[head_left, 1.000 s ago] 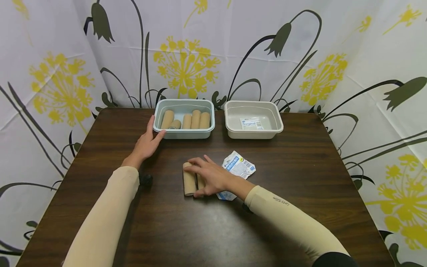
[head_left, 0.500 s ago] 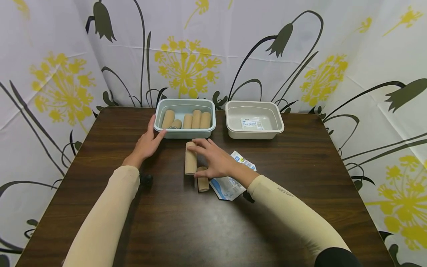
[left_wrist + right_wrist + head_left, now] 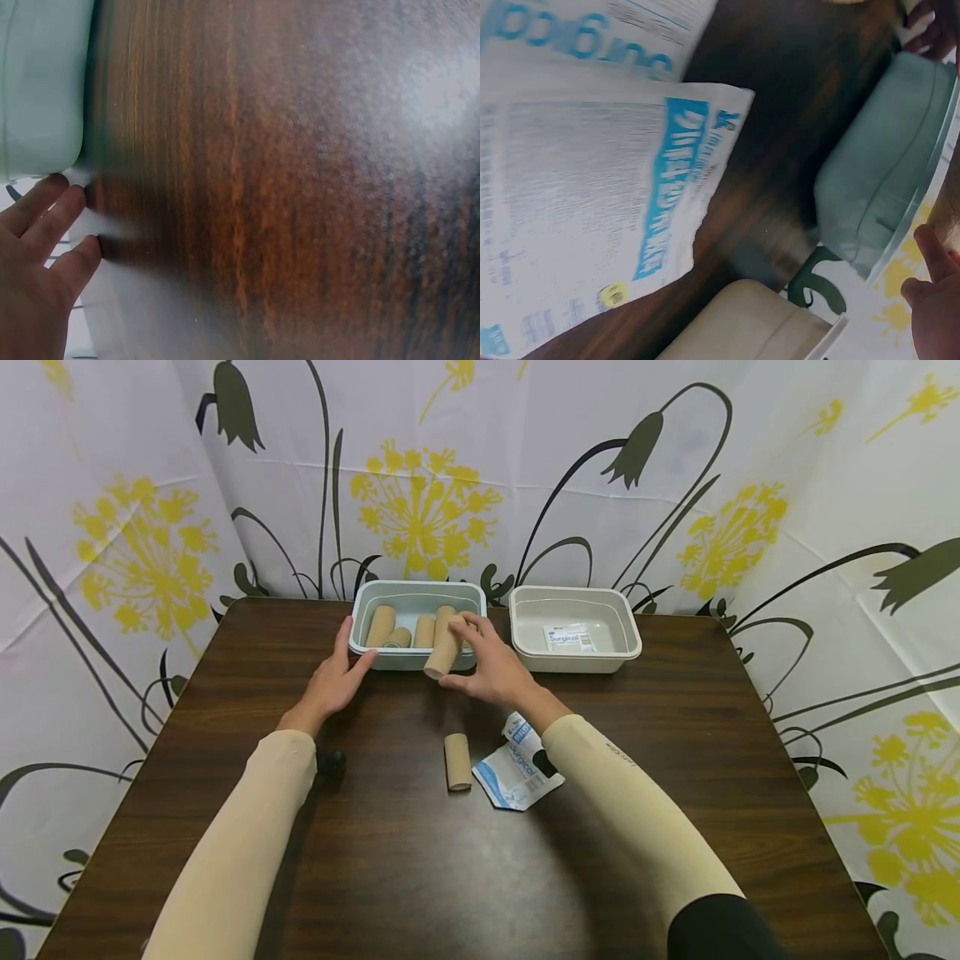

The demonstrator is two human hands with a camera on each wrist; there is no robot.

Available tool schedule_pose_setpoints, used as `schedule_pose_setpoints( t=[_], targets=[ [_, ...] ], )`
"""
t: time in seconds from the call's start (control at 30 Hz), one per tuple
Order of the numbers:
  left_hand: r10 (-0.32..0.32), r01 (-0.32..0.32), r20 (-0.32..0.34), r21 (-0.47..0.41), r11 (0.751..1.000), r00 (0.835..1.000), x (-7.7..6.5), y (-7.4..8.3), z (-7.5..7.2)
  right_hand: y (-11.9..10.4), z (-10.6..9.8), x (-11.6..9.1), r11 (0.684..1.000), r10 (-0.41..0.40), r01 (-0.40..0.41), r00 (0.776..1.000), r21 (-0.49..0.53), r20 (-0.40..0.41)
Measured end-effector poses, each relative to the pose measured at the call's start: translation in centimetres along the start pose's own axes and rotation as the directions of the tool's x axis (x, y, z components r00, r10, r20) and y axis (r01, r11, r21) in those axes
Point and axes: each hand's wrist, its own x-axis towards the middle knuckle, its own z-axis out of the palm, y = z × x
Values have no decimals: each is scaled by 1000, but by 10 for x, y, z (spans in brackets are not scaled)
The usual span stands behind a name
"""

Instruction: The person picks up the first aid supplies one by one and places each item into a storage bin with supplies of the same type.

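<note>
My right hand (image 3: 498, 664) pinches a tan cardboard tube (image 3: 442, 652) between thumb and fingers, tilted over the front right rim of a pale blue bin (image 3: 397, 661). Inside that bin lie several more tan tubes (image 3: 381, 625). At the bin's front left corner rests my left hand (image 3: 330, 685), fingers straight along the side and thumb at the front rim. In the left wrist view its fingertips (image 3: 73, 196) are right at the bin's corner. Another tan tube (image 3: 458, 762) lies on the table below my right hand.
White and blue packets (image 3: 517, 777) printed "Surgical" lie on the wooden table beside the loose tube, partly hidden by my right forearm. An off-white bin (image 3: 573, 662) stands right of the blue one, with a flat packet (image 3: 567, 638) inside. A patterned curtain hangs behind.
My right hand has lifted one tube off the table and carried it forward to the blue bin, tilting it. The shorter tube stays behind. My left hand keeps its place at the bin.
</note>
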Motion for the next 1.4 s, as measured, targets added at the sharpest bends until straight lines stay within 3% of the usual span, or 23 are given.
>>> schedule_pose_setpoints(
  t=[0.27,0.57,0.73,0.83,1.07,1.23,1.4],
  targets=[
    [-3,3,0,-6,1000,1000,1,-1,0,-2,13,22,985,145,-133,983,109,-109],
    [-2,2,-7,0,1000,1000,0,-2,1,-5,27,33,966,243,-220,951,133,-191],
    [-1,1,-11,-5,1000,1000,0,-2,1,-3,26,33,991,127,-123,988,47,-92],
    [-6,6,-9,-8,1000,1000,0,-1,1,0,26,30,999,52,-52,998,7,-38],
    [-9,9,-8,-15,1000,1000,0,0,0,4,23,22,1000,4,-4,998,-14,-58],
    [-4,4,-5,-14,1000,1000,0,1,-1,5,17,10,996,-84,85,992,7,-95],
    [-8,8,2,-16,1000,1000,-1,1,-1,2,11,-10,991,-132,132,989,-5,-65]
  ],
)
